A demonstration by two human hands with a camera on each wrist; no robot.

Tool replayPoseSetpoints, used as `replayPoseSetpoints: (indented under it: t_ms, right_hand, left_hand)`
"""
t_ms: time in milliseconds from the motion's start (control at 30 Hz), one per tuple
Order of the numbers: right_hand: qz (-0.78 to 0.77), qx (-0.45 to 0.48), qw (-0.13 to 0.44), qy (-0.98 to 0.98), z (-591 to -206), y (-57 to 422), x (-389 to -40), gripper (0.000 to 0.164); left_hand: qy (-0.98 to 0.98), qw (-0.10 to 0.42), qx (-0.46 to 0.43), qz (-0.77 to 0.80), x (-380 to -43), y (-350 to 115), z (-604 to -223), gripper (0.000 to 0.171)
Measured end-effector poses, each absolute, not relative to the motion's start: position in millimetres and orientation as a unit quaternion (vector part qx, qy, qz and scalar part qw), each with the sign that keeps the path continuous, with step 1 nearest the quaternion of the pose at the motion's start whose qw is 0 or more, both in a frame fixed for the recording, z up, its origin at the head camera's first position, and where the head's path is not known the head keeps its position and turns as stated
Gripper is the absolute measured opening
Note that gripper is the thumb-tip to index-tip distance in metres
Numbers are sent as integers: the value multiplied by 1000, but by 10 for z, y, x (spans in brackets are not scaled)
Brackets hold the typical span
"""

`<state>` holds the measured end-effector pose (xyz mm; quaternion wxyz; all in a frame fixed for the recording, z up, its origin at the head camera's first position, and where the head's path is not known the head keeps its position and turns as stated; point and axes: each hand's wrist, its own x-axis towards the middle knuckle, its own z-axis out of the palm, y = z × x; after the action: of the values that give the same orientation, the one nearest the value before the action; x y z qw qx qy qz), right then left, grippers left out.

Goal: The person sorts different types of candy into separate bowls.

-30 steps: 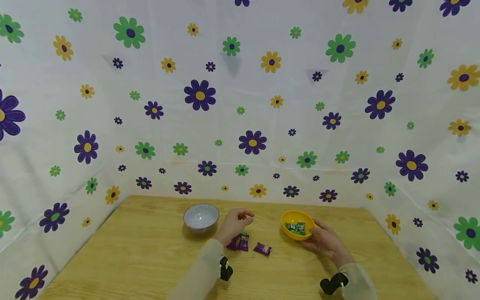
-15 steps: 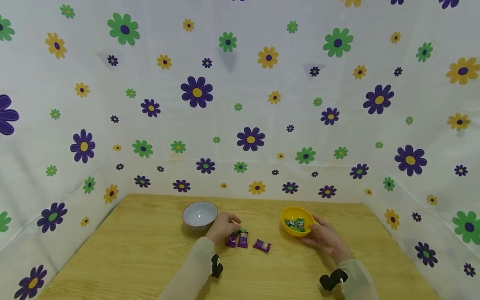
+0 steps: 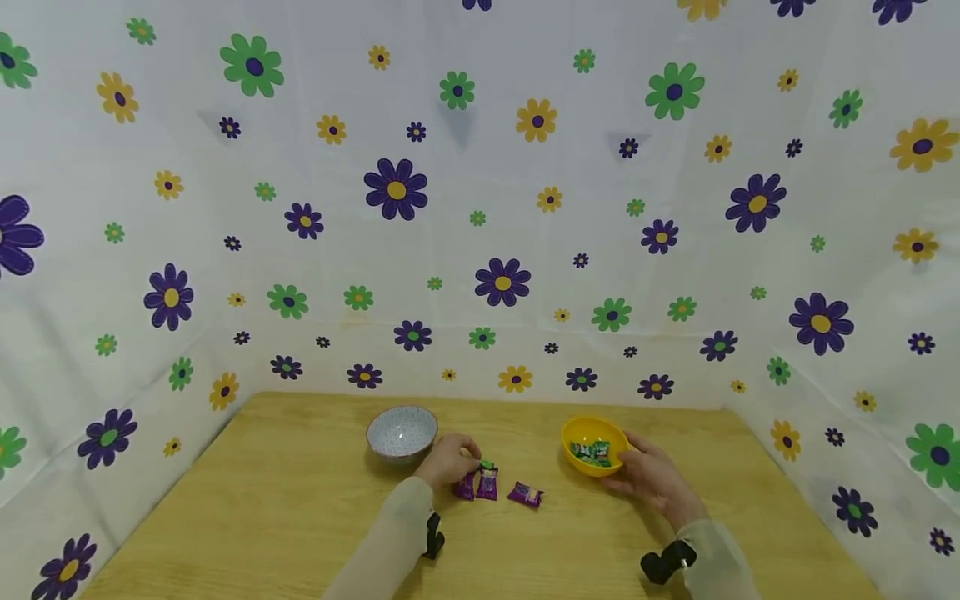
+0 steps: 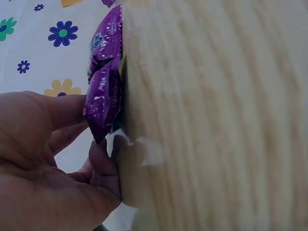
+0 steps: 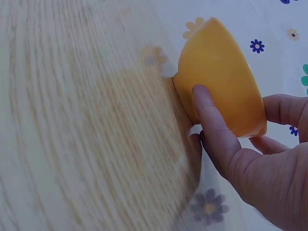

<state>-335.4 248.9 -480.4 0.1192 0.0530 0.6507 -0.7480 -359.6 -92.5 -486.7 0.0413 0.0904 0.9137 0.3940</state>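
Note:
My left hand (image 3: 447,461) is at the left of the small purple packets (image 3: 487,482), fingers bent down towards the table. A bit of a green packet (image 3: 486,464) shows beside its fingertips. In the left wrist view, purple packets (image 4: 103,96) stand before the fingers, and a gap separates the upper fingers from the lower digit. I see nothing pinched. My right hand (image 3: 656,482) holds the yellow bowl (image 5: 219,77) at its right side, thumb along the outer wall and fingers by the rim. Several green packets (image 3: 591,452) lie inside that bowl.
A grey-blue patterned bowl (image 3: 402,433) stands close behind my left hand. One purple packet (image 3: 527,494) lies apart, between the small pile and the yellow bowl. The wooden table (image 3: 300,500) ends at a flower-printed white curtain (image 3: 450,250).
My left hand has moved left and down, from above the packets to beside them, near the patterned bowl. My right hand stays on the yellow bowl.

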Motion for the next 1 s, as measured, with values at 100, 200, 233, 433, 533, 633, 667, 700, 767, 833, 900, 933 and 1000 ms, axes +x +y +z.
replayPoseSetpoints:
  t_ms: [100,200,233,433,533,633,667,700,767,833,900,933,1000]
  right_hand:
    - [-748,53,121,650,-4844,2510,-3324,61]
    - [-753,60,114,645,-4867,2524,-3314,60]
    - [-753,60,114,645,-4868,2527,-3314,60]
    - [-753,70,111,645,-4861,2521,-3319,59]
    - [-752,69,114,646,-4855,2512,-3315,59]
    - [-753,68,114,644,-4847,2502,-3310,59]
    - [-753,68,112,645,-4849,2501,-3310,59]
    - [-753,69,109,645,-4846,2496,-3307,59]
    - [-754,68,107,644,-4847,2490,-3308,59]
    - [-753,64,105,646,-4848,2483,-3312,60]
    - [-754,63,103,645,-4843,2474,-3318,60]
    - [-754,62,103,645,-4842,2472,-3324,60]
    - [-755,64,103,645,-4828,2461,-3332,60]
  left_hand:
    - [910,35,90,403,-3571,-886,-4898,8]
    - [915,21,92,392,-3572,-849,-4909,9]
    - [918,16,94,385,-3576,-836,-4906,8]
    - [934,2,99,344,-3596,-794,-4905,3]
    - [939,-1,106,328,-3590,-782,-4903,4]
    - [941,-2,108,320,-3582,-774,-4889,5]
    - [942,0,107,318,-3580,-772,-4883,6]
    - [942,2,107,317,-3582,-771,-4879,6]
    - [943,5,108,316,-3587,-774,-4867,6]
    - [941,4,106,322,-3595,-781,-4856,6]
    - [937,6,100,335,-3607,-789,-4849,7]
    - [935,7,98,342,-3612,-794,-4845,7]
    - [929,10,93,358,-3621,-803,-4837,7]
